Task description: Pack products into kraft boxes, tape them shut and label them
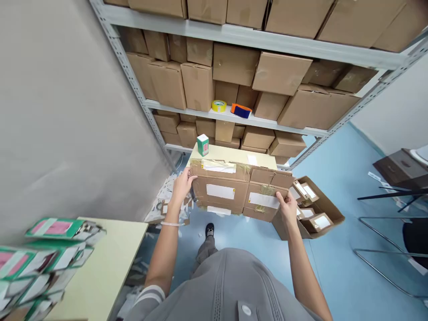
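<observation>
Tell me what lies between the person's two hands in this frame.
In the head view, a stack of taped cardboard boxes with white labels spans the gap; the left hand grips its left end, the right hand its right end.

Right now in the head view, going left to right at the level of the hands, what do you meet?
Green-and-pink packets → left hand → stacked cardboard boxes → right hand → open carton of small boxes → metal chair frame.
</observation>
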### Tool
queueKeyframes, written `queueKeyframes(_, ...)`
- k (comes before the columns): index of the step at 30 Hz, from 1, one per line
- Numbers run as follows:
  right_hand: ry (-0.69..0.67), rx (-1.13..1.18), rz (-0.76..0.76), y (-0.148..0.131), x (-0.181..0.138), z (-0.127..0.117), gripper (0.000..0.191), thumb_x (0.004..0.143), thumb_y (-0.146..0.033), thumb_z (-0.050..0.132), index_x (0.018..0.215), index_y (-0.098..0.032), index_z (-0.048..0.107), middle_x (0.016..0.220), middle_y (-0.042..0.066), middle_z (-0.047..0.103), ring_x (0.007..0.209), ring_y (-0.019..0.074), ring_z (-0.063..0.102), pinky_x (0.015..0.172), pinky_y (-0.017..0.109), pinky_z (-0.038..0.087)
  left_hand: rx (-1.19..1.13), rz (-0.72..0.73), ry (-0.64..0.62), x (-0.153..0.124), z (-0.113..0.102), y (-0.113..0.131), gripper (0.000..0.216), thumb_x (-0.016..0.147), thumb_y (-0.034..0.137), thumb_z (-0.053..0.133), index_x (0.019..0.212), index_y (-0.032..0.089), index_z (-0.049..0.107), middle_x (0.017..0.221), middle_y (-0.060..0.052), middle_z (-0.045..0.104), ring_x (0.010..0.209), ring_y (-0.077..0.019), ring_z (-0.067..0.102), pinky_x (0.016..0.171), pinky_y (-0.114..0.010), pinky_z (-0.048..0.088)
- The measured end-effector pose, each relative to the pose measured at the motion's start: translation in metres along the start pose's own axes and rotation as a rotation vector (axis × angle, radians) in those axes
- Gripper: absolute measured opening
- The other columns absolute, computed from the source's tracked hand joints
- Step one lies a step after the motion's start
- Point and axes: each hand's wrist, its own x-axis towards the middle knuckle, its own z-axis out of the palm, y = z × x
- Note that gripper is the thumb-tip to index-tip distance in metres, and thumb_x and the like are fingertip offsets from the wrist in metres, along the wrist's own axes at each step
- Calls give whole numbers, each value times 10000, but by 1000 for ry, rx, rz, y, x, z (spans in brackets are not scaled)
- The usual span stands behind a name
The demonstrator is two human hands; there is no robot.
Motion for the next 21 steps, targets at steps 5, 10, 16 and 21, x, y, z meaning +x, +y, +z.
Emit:
queueKeyframes(5,39,-442,-12,3,50,36,482,776,-663,614,842,-187,647,836,82,718,781,242,624,715,338,459,21,2,-31,83,13,-14,238,909,278,581,1135,207,559,999,-102,752,961,-276,714,775,-316,513)
queueKeyframes(10,86,-689,23,16,84,55,575,778,-769,496,575,-234,434,585,33,573,603,193,519,584,280,350,34,16,-68,140,34,-17,201,927,266,554,1107,178,535,1007,-142,742,1002,-310,704,765,-334,514)
queueKeyframes(16,82,-724,68,36,128,70,571,780,-770,451,562,-244,405,510,8,492,527,159,428,541,268,308,70,20,-75,181,56,-17,195,925,268,554,1102,190,535,991,-129,740,994,-301,706,786,-339,522)
queueKeyframes(21,12,-681,68,64,174,76,513,784,-723,469,593,-249,431,546,50,585,565,204,539,564,278,351,59,20,-27,201,67,-13,241,917,235,540,1145,158,539,1003,-138,738,982,-296,706,808,-352,531)
